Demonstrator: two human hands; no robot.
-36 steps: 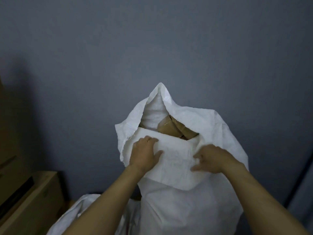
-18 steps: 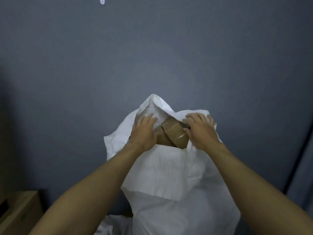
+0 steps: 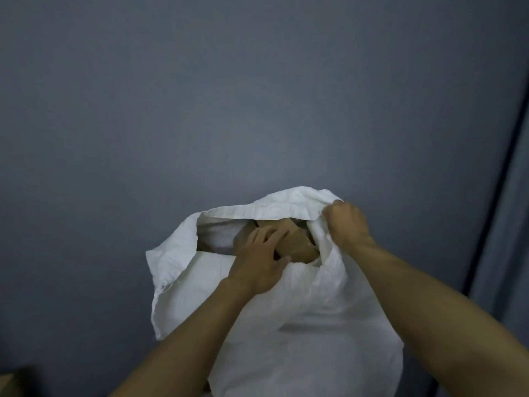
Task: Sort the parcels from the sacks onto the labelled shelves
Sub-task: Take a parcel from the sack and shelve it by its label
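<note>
A tall white woven sack (image 3: 300, 325) stands upright in front of me against a grey-blue wall, its mouth pulled wide. Brown cardboard parcels (image 3: 297, 246) show inside the opening. My left hand (image 3: 262, 262) reaches into the mouth with fingers spread over the top parcel, touching it; whether it grips the parcel I cannot tell. My right hand (image 3: 347, 223) is clenched on the sack's far right rim, holding the fabric up and back. Most of the parcels are hidden by the sack's cloth.
A grey-blue wall (image 3: 229, 110) fills the background. A dark vertical edge (image 3: 498, 196) and a paler panel run down the right side. A corner of a cardboard box (image 3: 8, 382) shows at the bottom left.
My right hand left the parcel and took hold of the sack's rim, pulling the mouth wider. My left hand slid deeper onto the top parcel. The view has shifted left.
</note>
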